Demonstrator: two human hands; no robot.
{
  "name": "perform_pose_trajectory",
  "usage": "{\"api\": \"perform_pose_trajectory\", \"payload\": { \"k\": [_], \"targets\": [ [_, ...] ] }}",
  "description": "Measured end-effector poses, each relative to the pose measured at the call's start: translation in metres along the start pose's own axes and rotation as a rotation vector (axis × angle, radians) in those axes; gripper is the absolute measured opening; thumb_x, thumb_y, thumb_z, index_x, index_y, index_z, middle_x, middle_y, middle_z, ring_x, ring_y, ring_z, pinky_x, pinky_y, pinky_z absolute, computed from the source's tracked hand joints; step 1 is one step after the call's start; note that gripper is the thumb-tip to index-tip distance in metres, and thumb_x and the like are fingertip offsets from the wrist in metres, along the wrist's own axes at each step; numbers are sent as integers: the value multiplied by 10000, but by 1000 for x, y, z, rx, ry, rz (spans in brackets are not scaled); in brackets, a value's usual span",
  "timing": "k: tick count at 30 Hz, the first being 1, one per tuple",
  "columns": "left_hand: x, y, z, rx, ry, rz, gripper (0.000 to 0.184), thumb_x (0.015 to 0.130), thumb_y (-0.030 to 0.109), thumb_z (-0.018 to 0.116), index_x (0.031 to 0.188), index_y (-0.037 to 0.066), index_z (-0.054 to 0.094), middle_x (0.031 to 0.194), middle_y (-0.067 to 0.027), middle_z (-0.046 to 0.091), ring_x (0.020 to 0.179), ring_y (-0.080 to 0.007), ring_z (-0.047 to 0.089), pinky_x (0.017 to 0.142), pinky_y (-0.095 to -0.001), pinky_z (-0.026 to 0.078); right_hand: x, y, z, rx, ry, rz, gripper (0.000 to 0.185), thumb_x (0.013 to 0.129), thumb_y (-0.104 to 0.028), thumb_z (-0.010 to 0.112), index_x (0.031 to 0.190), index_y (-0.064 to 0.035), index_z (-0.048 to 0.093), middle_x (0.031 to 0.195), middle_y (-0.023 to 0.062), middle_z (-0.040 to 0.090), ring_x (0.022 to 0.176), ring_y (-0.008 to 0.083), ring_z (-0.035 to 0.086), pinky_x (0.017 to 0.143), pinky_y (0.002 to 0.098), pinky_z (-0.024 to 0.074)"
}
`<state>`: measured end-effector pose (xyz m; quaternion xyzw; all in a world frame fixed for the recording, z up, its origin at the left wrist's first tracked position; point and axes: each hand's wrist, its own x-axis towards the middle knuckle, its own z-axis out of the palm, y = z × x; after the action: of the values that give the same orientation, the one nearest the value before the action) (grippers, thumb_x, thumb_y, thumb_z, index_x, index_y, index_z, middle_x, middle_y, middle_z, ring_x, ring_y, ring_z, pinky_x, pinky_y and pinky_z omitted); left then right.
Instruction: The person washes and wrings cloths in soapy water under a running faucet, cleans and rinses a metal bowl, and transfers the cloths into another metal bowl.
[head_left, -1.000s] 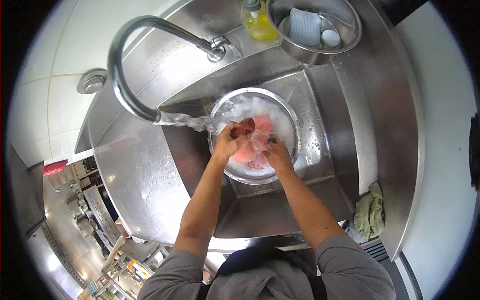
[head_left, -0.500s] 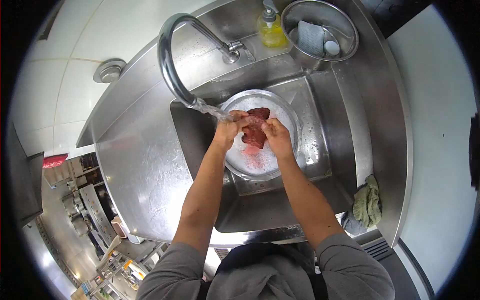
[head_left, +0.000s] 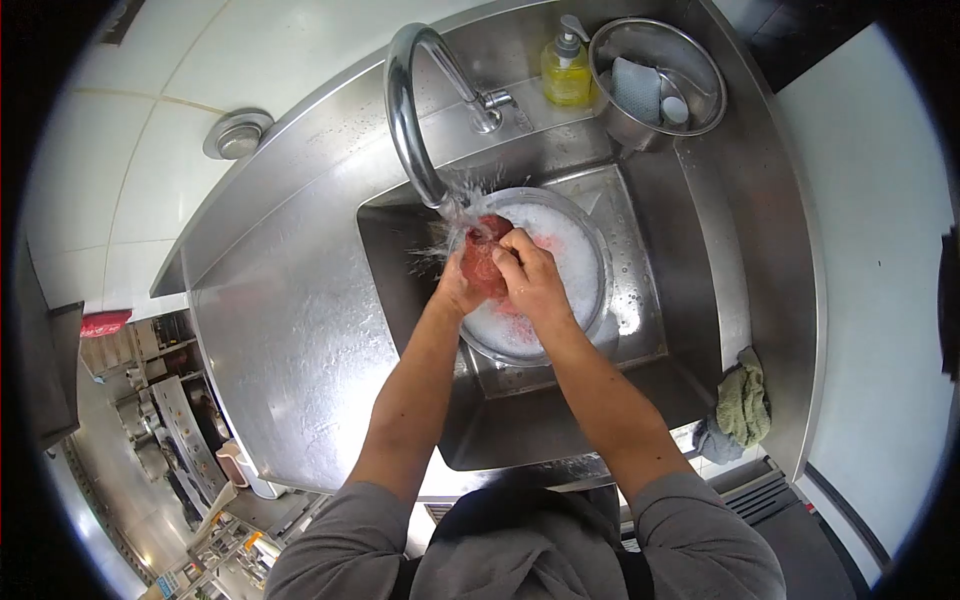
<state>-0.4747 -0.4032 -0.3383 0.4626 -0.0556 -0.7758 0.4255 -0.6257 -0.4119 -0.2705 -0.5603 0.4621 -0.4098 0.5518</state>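
Observation:
A dark red, rough-surfaced piece (head_left: 482, 262) is held between my two hands under the running faucet (head_left: 410, 120); whether it is cloth or meat I cannot tell. My left hand (head_left: 460, 288) grips it from the left and below, its fingers mostly hidden behind it. On the right side, my right hand (head_left: 532, 278) is closed on its edge with bent fingers. Water strikes the top of the piece and splashes outward. Beneath lies a round metal bowl (head_left: 604, 300) full of white suds with pink-red patches, set in the steel sink (head_left: 560, 420).
A pump bottle of yellow liquid (head_left: 567, 80) stands behind the sink, beside a steel bowl (head_left: 712, 108) holding a grey-white pad and a small white round item. A green cloth (head_left: 742, 400) hangs at the right front edge. Steel counter (head_left: 290, 330) extends left.
Both hands have brought the red piece left and nearer the spout, so water now hits it and sprays. My right hand has curled over its edge. The view has shifted slightly.

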Motion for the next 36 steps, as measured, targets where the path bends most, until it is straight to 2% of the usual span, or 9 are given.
{"api": "perform_pose_trajectory", "payload": {
  "k": [4,6,10,11,13,20,28,33,36],
  "targets": [
    [51,-28,-54,-126,-230,131,336,910,261,386,1186,136,533,1098,-48,595,1037,-251,554,882,-379,470,-4,12,31,-95,205,-92,160,872,-178,516,917,-27,491,815,208,605,799,395,579,689,455,453],
    [61,-39,-50,915,-113,843,304,915,214,419,1090,0,547,993,-102,600,885,-227,598,771,-358,496,-16,27,47,-173,238,-249,162,874,-197,516,931,-47,492,753,204,603,707,394,589,643,455,465],
    [22,-40,-12,1073,31,764,296,914,214,441,1082,-6,546,1002,-108,597,847,-210,601,762,-336,497,-9,54,38,-539,259,-81,153,891,-222,508,942,-79,529,714,201,602,681,418,594,612,465,471],
    [-2,-25,18,702,154,496,285,900,206,483,1077,-8,547,988,-98,601,847,-202,597,759,-330,497,3,51,22,-443,243,159,148,885,-234,501,916,-89,504,702,218,598,658,402,597,585,485,461],
    [-14,-4,53,194,287,115,274,833,162,620,1037,-12,564,911,-69,610,827,-174,590,726,-302,492,10,82,-8,-379,265,79,118,867,-191,513,901,-78,513,733,216,610,728,406,596,627,482,462],
    [1,22,26,602,-8,126,175,794,102,663,934,19,598,865,-40,603,786,-129,559,738,-262,436,-16,103,-57,118,185,462,199,818,-36,430,911,8,600,716,104,614,565,173,600,408,282,441],
    [-13,13,37,543,34,242,150,802,88,648,921,15,592,846,-27,598,752,-111,546,706,-247,428,-23,43,-32,1002,640,512,384,917,-322,483,1129,-9,552,1066,105,594,975,192,573,796,335,481],
    [-35,4,19,560,75,282,198,771,90,663,941,25,584,842,-37,607,784,-158,575,737,-288,450,-7,53,-26,407,321,264,302,879,-298,556,1000,-31,627,913,79,647,824,189,602,725,315,471],
    [-32,-1,-3,1356,257,215,383,743,109,668,1088,14,533,999,-112,593,953,-223,556,822,-355,444,7,49,-14,4,221,84,266,850,-257,585,957,-16,624,808,155,642,720,221,603,679,307,459]
  ]
}}
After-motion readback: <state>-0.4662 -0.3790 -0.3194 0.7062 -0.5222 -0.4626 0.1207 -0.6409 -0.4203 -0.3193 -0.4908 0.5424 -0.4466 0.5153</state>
